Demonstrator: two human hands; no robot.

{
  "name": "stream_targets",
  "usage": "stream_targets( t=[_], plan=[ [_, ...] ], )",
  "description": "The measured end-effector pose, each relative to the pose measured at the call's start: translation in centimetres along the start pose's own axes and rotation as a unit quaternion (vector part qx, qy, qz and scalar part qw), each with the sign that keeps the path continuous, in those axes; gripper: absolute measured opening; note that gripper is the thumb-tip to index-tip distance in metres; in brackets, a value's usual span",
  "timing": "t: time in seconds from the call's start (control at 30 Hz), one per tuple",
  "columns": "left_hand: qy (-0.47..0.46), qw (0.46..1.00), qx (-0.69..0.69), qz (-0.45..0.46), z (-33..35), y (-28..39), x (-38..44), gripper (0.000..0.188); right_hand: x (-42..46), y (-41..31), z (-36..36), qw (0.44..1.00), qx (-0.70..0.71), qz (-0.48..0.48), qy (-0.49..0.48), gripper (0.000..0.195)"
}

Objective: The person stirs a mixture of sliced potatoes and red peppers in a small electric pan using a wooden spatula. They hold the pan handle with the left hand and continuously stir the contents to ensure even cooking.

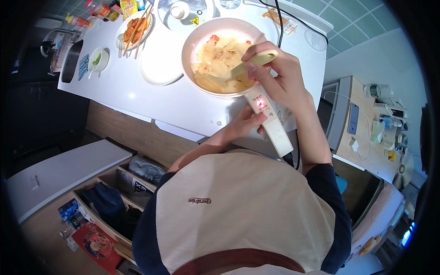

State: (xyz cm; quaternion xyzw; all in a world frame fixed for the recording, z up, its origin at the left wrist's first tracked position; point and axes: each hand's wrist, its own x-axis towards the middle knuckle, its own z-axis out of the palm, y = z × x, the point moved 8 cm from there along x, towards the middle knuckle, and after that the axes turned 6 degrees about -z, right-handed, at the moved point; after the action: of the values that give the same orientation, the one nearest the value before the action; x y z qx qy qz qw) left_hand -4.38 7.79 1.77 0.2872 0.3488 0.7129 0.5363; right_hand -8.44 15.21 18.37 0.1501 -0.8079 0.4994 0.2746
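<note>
In front of me on the white counter sits an electric frying pan (191, 44) with a pale wall. Inside it lie thin, glossy slices of food (218, 65), probably potato, with bits of red pepper. My right hand (283, 77) grips a cream spatula (236, 71) whose blade rests among the slices. Around the pan's handle (280, 139) my left hand (245, 123) is closed, its thumb on the buttons below a red-lit display (260, 102). A white plate (160, 65) stands just left of the pan.
Behind the pan lies a glass lid (179, 11). Further left are a plate (118, 36) of reddish food with chopsticks (140, 34), a bowl (103, 63) of chopped greens, a blue cloth (83, 67) and a sink (73, 62). A black cable (280, 27) runs behind the pan.
</note>
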Motion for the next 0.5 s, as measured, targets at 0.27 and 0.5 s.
stream_targets(
  t=[0.27,0.5],
  plan=[
    [0.024,1.0,0.004,0.003,0.1,0.3,-0.1,0.031,0.2,-2.3,0.7,0.994,-0.028,-0.065,-0.089,0.012],
    [0.02,1.0,-0.004,-0.007,-0.1,0.0,-0.1,0.031,0.3,-2.3,-0.1,0.995,-0.068,-0.065,-0.022,0.01]
  ],
)
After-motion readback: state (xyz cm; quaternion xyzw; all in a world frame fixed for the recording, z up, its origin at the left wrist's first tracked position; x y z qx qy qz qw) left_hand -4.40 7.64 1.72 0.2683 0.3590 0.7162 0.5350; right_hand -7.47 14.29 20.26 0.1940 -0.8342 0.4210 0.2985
